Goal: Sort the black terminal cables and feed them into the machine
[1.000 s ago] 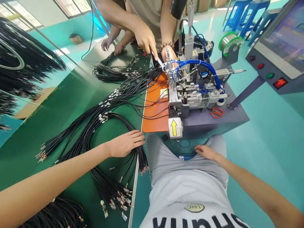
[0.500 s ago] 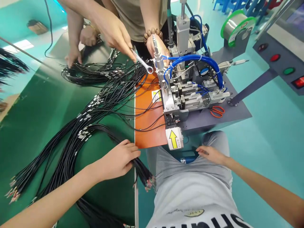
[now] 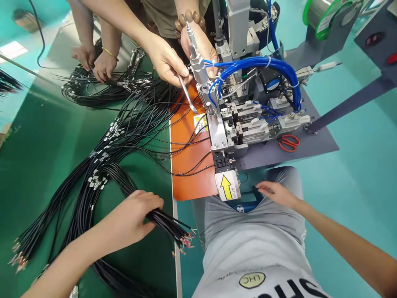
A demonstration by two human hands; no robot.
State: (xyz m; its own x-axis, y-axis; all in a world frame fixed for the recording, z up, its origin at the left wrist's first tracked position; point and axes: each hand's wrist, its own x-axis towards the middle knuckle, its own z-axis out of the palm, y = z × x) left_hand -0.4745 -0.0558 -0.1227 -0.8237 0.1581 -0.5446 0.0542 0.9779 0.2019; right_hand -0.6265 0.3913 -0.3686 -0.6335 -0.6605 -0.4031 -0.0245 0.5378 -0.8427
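My left hand point(image 3: 132, 217) is closed around a bundle of thin black cables point(image 3: 169, 227) near the green table's right edge. The stripped, coloured wire ends stick out past the edge, above my lap. The bundle curves back to white connectors point(image 3: 97, 180) on the table. My right hand point(image 3: 277, 193) lies over my right thigh, fingers loosely stretched out, holding nothing. Ahead, a co-worker's hand point(image 3: 166, 62) holds a wrench point(image 3: 188, 96) beside the machine point(image 3: 220, 128). That person's other hand is partly hidden behind the machine's upright metal cylinder.
Another person's hands point(image 3: 104, 66) handle cables at the far left. More black cables point(image 3: 83, 203) cover the green table point(image 3: 37, 165). Several cables cross the orange plate point(image 3: 192, 182) into the machine. Red-handled scissors point(image 3: 289, 143) lie on its base. A spool point(image 3: 325, 16) stands at upper right.
My left hand has drawn the cable bundle left, farther onto the table. The co-worker's wrench has swung to point more downward. My right hand stays on the thigh; the view has shifted slightly.
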